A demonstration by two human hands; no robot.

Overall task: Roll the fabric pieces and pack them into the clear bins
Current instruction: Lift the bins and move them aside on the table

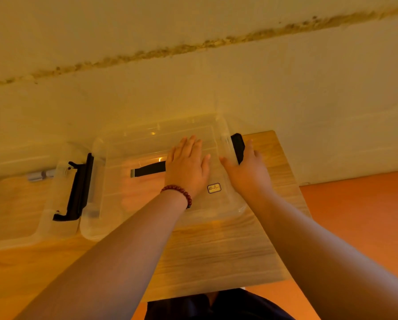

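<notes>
A wooden worktop (216, 250) carries two lidded containers side by side: a clear bin (147, 139) in the middle and a second bin (20, 204) just to its left. The left hand (187, 167) lies on the clear bin's lid, its grip apart with fingers flat. The right hand (248, 172) has its grip clamped on that bin's right end, thumb on the lid and fingers over the black latch (237, 144). A small label (214, 188) sits between the hands.
</notes>
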